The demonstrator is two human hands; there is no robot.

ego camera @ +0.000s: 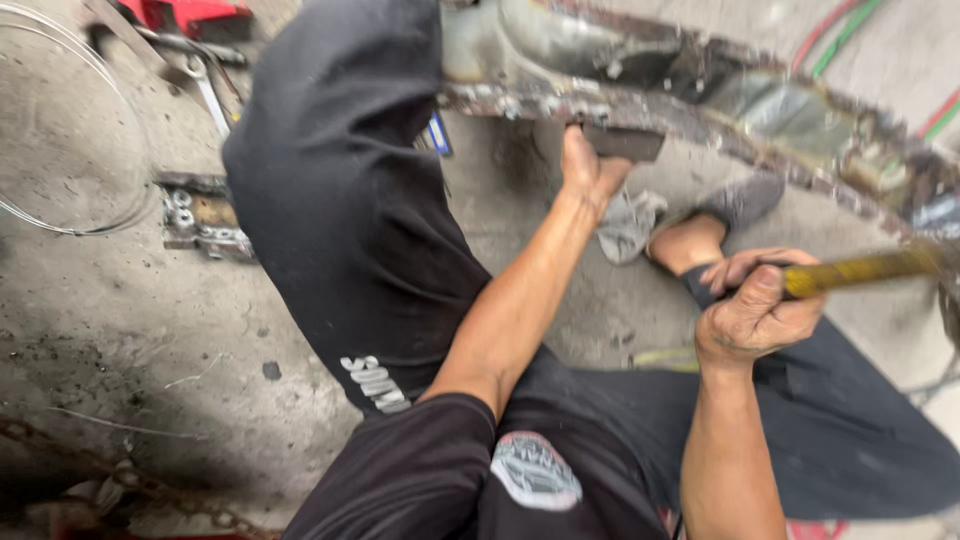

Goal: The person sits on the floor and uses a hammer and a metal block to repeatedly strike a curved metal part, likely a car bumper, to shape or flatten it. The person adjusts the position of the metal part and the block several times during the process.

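Observation:
My left hand (pixel 590 170) reaches forward and holds a dark flat metal block (pixel 625 143) against the underside of a rusty, dented metal panel edge (pixel 700 115). My right hand (pixel 755 305) grips a yellow-brown wooden handle (pixel 860 270) that runs off to the right; its head is out of view. I sit on the concrete floor with my dark trouser legs spread, the left knee (pixel 340 170) raised beside the panel.
A grey rag (pixel 628 222) lies on the floor by my bare foot (pixel 690 243). A metal bracket with bolts (pixel 200 215), a wrench (pixel 210 90) and a wire hoop (pixel 70 130) lie at left. Red and green hoses (pixel 840 30) run at top right. A chain (pixel 120 480) lies at bottom left.

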